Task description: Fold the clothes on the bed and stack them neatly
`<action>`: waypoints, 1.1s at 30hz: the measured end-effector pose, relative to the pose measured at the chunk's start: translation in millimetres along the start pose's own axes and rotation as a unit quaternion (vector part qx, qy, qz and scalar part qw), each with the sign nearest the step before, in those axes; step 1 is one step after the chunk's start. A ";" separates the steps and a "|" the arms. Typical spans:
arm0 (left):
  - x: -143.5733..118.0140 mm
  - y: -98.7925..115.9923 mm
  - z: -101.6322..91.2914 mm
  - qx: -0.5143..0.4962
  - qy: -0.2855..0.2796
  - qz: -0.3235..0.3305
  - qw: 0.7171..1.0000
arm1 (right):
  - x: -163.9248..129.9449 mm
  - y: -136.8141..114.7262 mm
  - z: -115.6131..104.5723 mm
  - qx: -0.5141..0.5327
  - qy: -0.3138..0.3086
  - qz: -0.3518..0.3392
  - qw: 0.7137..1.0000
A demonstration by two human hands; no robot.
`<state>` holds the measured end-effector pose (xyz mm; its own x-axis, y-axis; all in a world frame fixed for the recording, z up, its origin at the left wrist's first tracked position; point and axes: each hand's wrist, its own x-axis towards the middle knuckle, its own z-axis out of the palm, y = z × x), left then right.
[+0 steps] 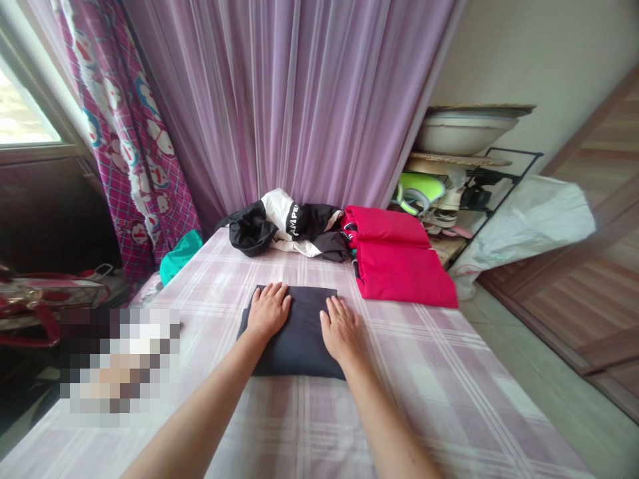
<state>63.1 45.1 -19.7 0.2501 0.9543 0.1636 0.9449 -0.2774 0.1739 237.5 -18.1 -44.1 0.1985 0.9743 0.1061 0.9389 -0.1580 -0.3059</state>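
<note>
Dark navy fabric (299, 346), folded into a flat, roughly rectangular bundle, lying near mid-width on the table (479, 406), well in from the left and right edges and short of the far edge. Left hand (270, 310) palm down on the bundle's far left corner, fingers only slightly parted, gently curved and pointing toward the far edge; thumb set apart on the inner side, toward the middle of the fabric. Right hand (342, 329) palm down across the bundle's right side, fingers loosely spread, aimed at the far edge with a slight lean to the left, thumb apart along the inner side, outer part of the hand reaching past the fabric's margin. Both forearms bare, stretched forward from the near side and slanting inward, with only a slight bend at the wrists; undersides of the palms hidden, so cannot tell how hard the pressing. Along the far edge, a crumpled black-and-white garment (280, 214) with white lettering. At the far right corner, folded red cloth (404, 273), close against the garment. Beside the left edge, near the far left corner, teal cloth (180, 258). Behind the far edge, a pale purple curtain (299, 93), hanging in folds.
</note>
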 end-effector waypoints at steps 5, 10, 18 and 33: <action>1.0 -0.1 1.7 -0.005 0.006 -0.005 1.000 | -7.5 12.8 6.0 -0.001 0.037 -0.014 0.999; 0.0 -0.1 3.7 -0.003 0.016 0.000 1.000 | -8.2 16.1 -8.7 0.023 0.083 0.001 0.996; -2.7 -2.7 4.9 -0.024 0.038 0.012 0.999 | -18.2 -34.3 -18.4 0.007 0.049 -0.088 0.995; -11.4 66.2 -4.6 -0.057 0.008 0.078 0.995 | -30.1 -5.4 11.2 -0.010 0.037 -0.050 0.998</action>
<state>121.8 15.4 -5.7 0.3871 0.8970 0.2132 0.8648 -0.4334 0.2534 223.3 -44.8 -56.3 0.1225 0.9712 0.2042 0.9605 -0.0642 -0.2707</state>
